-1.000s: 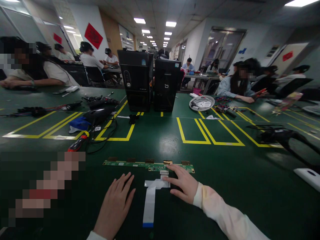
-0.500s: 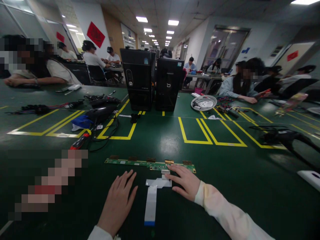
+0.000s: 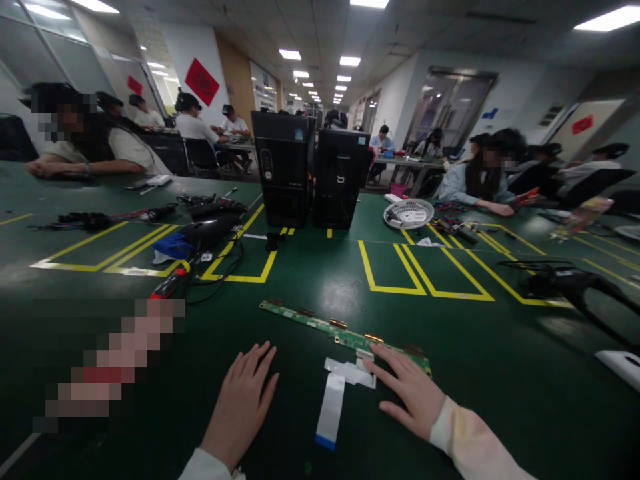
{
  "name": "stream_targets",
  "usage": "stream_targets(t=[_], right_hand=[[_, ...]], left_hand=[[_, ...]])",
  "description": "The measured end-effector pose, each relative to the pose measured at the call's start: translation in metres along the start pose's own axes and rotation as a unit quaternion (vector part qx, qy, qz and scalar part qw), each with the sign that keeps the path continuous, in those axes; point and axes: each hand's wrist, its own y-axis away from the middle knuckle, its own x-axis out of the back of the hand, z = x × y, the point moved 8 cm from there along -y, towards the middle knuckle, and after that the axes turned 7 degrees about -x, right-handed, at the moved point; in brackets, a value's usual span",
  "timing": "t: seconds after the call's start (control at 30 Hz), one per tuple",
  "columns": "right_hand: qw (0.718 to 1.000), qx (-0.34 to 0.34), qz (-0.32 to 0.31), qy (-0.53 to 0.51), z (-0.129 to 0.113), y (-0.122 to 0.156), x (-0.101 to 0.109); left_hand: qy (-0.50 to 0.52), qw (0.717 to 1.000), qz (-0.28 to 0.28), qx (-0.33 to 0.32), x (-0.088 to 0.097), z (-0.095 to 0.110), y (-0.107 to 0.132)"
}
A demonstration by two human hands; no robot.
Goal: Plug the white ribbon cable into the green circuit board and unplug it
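Note:
A long narrow green circuit board point(image 3: 320, 324) lies slanted on the dark green table point(image 3: 500, 373), its right end nearer me. A white flat ribbon cable point(image 3: 334, 399) with a blue tip runs from the board toward me. My right hand point(image 3: 413, 392) rests flat on the table, fingers spread, fingertips touching the board's right end and the cable's top. My left hand point(image 3: 243, 403) lies flat and open on the table, left of the cable, holding nothing.
Two black computer towers point(image 3: 310, 177) stand at the table's middle, yellow tape rectangles point(image 3: 400, 273) in front of them. Cables, a black tool and a red-handled screwdriver point(image 3: 169, 285) lie at left. A white fan grille point(image 3: 409, 214) sits at right. Several people sit around.
The circuit board has swung from lying straight across to slanting, its right end pulled toward me with the cable. My right hand moved right and nearer. My left hand stayed put.

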Motion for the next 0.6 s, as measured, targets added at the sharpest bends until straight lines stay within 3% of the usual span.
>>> stream_targets(t=[0.33,0.6], right_hand=[[0.976,-0.189,0.052,0.094,0.111,0.111,0.007],[0.926,-0.331,0.113,0.142,0.140,0.140,0.007]], left_hand=[[0.011,1.000,-0.029,0.003,-0.004,-0.002,0.000],[0.019,1.000,-0.013,-0.001,-0.002,-0.001,0.000]])
